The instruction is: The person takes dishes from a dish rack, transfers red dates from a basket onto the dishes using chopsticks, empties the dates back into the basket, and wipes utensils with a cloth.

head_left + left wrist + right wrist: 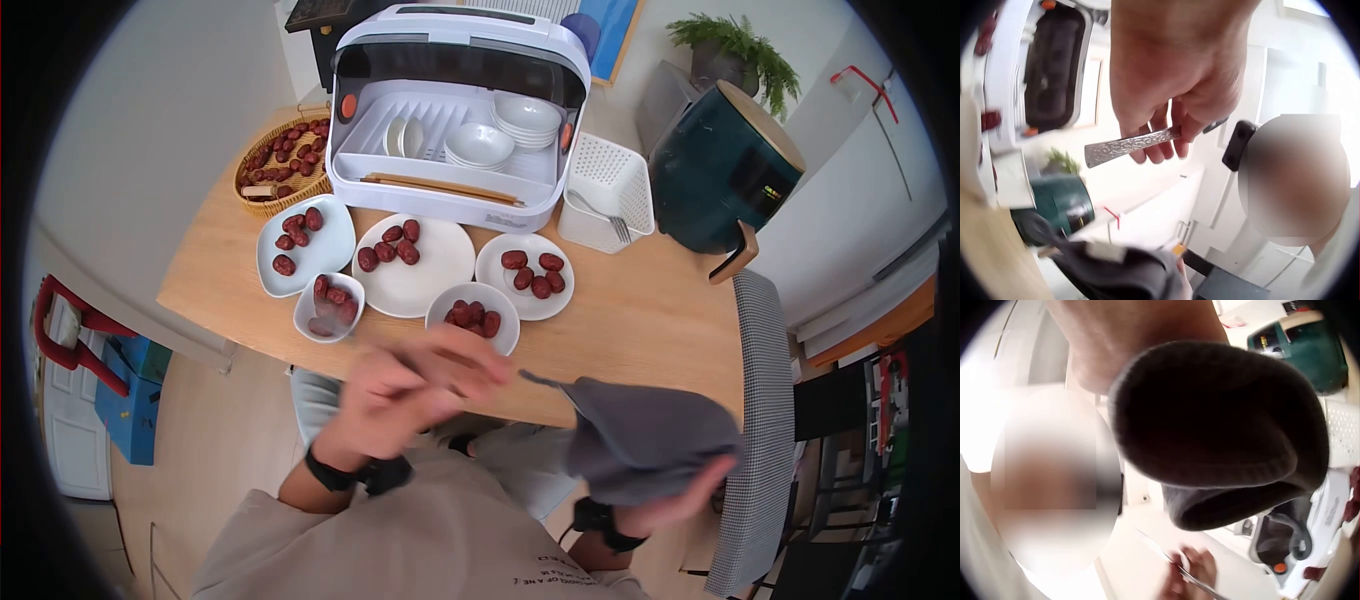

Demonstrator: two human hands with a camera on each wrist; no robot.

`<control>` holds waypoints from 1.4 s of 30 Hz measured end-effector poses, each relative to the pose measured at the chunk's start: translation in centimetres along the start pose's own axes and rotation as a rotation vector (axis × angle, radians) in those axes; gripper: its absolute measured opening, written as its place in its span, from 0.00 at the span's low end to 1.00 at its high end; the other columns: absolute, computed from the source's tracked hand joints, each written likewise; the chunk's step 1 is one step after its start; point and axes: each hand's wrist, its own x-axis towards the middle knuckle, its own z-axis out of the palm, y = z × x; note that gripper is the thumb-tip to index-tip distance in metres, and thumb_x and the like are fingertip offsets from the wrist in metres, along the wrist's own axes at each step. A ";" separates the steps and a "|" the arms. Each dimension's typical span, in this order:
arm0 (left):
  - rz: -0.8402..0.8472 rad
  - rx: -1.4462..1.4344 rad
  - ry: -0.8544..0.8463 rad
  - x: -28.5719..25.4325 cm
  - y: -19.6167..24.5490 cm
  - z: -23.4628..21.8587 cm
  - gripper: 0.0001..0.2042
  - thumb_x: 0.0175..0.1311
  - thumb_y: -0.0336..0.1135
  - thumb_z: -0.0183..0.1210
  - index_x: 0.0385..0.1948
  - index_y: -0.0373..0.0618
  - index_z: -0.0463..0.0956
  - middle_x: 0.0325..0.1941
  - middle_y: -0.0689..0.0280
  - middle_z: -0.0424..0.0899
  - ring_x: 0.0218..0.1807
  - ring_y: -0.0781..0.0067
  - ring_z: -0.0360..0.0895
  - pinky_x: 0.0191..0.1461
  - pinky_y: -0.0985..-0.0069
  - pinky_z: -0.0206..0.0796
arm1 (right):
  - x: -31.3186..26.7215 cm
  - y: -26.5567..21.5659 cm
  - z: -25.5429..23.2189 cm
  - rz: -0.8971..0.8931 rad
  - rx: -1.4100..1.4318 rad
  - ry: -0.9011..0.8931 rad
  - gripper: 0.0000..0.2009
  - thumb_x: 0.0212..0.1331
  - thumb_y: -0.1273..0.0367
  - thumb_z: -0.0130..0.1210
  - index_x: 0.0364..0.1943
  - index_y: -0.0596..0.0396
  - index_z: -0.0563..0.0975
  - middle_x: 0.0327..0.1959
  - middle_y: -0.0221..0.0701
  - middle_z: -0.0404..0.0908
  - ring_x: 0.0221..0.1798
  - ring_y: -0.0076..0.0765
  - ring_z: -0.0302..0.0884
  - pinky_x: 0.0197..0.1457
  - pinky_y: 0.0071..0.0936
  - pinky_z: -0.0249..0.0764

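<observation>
My left hand [415, 385] [1179, 75] is raised over the table's front edge, its thumb and fingers pinching a metal utensil with a hammered handle [1132, 145]. The utensil's far end cannot be made out in the left wrist view; a slim shiny length [1200, 582] shows by the left hand [1191, 569] in the right wrist view. At right, my right hand [680, 495] holds a dark grey cloth [650, 435] [1210, 412], which hangs in folds and hides most of its fingers. Cloth and utensil are apart.
Red dates lie on plates [430, 285] and in small bowls [500, 340] on the wooden table [640, 340]. Behind stand a white dish box [430, 195], a woven basket [265, 208] of dates, a white perforated basket [600, 225] with a fork, and a green appliance [715, 170].
</observation>
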 end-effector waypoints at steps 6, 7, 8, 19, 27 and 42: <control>-0.192 -0.390 -0.125 0.2 -1.8 2.9 0.09 0.63 0.16 0.52 0.40 0.30 0.81 0.52 0.48 0.80 0.58 0.52 0.78 0.61 0.59 0.70 | -0.8 -0.2 5.5 -0.162 -0.378 -1.119 0.18 0.58 0.75 0.56 0.52 0.70 0.71 0.52 0.56 0.73 0.55 0.65 0.72 0.65 0.46 0.64; -0.204 -0.453 -0.087 0.3 -1.8 3.1 0.09 0.64 0.17 0.52 0.41 0.29 0.80 0.51 0.48 0.81 0.58 0.51 0.78 0.61 0.61 0.70 | -0.8 0.3 5.7 -0.176 -0.401 -1.165 0.17 0.58 0.76 0.56 0.51 0.69 0.72 0.50 0.55 0.74 0.54 0.65 0.73 0.65 0.47 0.64; -0.208 -0.458 -0.091 0.2 -2.0 3.2 0.09 0.64 0.17 0.52 0.41 0.29 0.80 0.51 0.48 0.81 0.58 0.51 0.78 0.61 0.61 0.70 | -0.8 0.7 5.9 -0.191 -0.426 -1.210 0.16 0.58 0.77 0.56 0.50 0.69 0.73 0.49 0.53 0.76 0.54 0.65 0.73 0.65 0.47 0.64; -0.157 -0.232 0.080 0.1 -1.6 1.2 0.06 0.61 0.22 0.58 0.33 0.27 0.80 0.41 0.45 0.82 0.42 0.52 0.84 0.47 0.60 0.78 | 0.2 2.6 5.0 -0.320 -0.356 -1.138 0.13 0.43 0.80 0.55 0.37 0.65 0.75 0.31 0.42 0.76 0.28 0.51 0.71 0.32 0.38 0.69; -0.273 -0.232 0.105 -0.4 -0.8 -0.2 0.04 0.57 0.16 0.59 0.33 0.25 0.80 0.39 0.44 0.82 0.36 0.64 0.85 0.37 0.76 0.79 | 3.0 0.4 2.2 -0.366 -0.603 -1.138 0.12 0.37 0.79 0.58 0.30 0.66 0.73 0.28 0.44 0.74 0.28 0.54 0.69 0.32 0.40 0.67; -0.088 -0.009 0.222 -0.3 -2.4 1.2 0.03 0.61 0.17 0.56 0.29 0.32 0.77 0.29 0.52 0.84 0.41 0.57 0.83 0.42 0.64 0.76 | 2.8 -0.2 3.2 -0.434 -0.602 -1.224 0.22 0.30 0.77 0.60 0.39 0.64 0.76 0.32 0.44 0.76 0.33 0.54 0.75 0.37 0.40 0.72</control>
